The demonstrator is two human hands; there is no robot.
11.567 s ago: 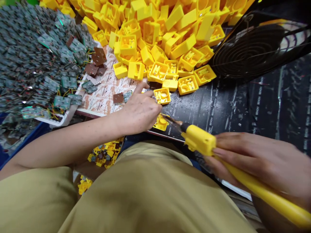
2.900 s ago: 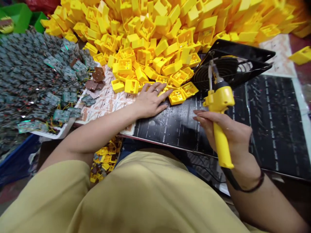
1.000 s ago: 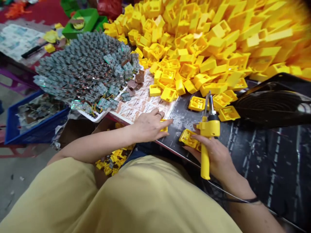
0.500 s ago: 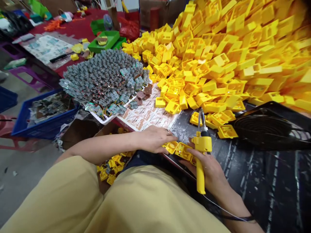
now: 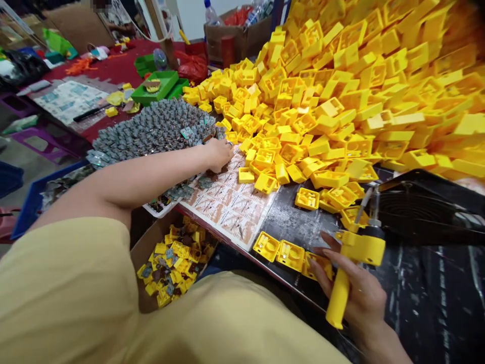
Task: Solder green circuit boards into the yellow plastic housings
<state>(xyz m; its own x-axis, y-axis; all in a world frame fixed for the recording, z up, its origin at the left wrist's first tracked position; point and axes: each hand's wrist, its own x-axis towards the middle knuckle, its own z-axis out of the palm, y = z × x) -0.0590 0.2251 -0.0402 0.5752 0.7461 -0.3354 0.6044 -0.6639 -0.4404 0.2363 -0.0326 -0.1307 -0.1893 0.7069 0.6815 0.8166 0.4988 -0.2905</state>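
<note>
My left hand (image 5: 217, 154) reaches across to the edge of a heap of small green circuit boards with wires (image 5: 151, 134), its fingers curled down among them. Whatever lies under the fingers is hidden. My right hand (image 5: 352, 288) grips a yellow-handled soldering iron (image 5: 358, 250), its metal tip pointing up and away. Just left of that hand, three yellow plastic housings (image 5: 290, 255) lie in a row on a black work mat (image 5: 291, 220), the nearest almost touching my fingers.
A huge pile of yellow housings (image 5: 322, 116) rises behind the mat, beside a printed paper sheet (image 5: 231, 205). A round black fan guard (image 5: 417, 210) stands at right. A cardboard box of yellow scraps (image 5: 170, 268) sits below the table edge; a blue crate (image 5: 30, 212) stands at left.
My left hand has moved from the housings near the mat's edge to the circuit-board heap. Three housings now lie in a row, and my right hand and iron have shifted right.
</note>
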